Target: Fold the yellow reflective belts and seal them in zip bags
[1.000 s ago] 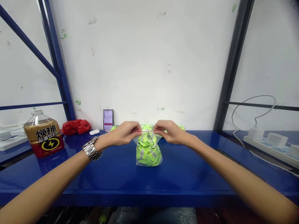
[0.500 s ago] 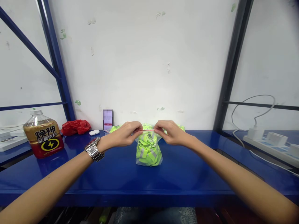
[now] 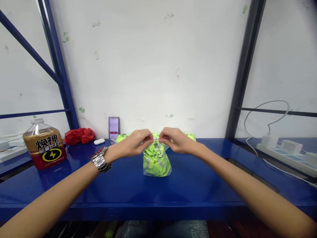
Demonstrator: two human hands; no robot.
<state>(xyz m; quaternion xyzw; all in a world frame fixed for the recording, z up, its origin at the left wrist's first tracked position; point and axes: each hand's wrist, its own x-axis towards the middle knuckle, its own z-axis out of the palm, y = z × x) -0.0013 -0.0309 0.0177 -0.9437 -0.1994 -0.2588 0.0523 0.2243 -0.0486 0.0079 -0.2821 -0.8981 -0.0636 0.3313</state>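
Note:
A clear plastic bag [image 3: 156, 162] with yellow-green material and grey strips inside hangs or stands over the blue table, its top edge pinched by both hands. On the upper left of that edge my left hand [image 3: 138, 140], with a metal watch on the wrist, is closed, thumb against fingers. My right hand [image 3: 174, 140] pinches the upper right of the same edge. A thin reddish line runs between the fingertips, a short gap apart. Behind the hands lies more yellow-green material [image 3: 190, 136], partly hidden by them.
On the left stand a large drink bottle [image 3: 48, 145], a red plastic bag [image 3: 79, 135], a white case [image 3: 99, 141] and an upright phone [image 3: 114, 128]. A dark flat device [image 3: 252, 173] and a white power strip [image 3: 287, 155] with cables lie right.
My hands have come slightly closer together along the bag's top edge, both still pinching. The view has shifted slightly.

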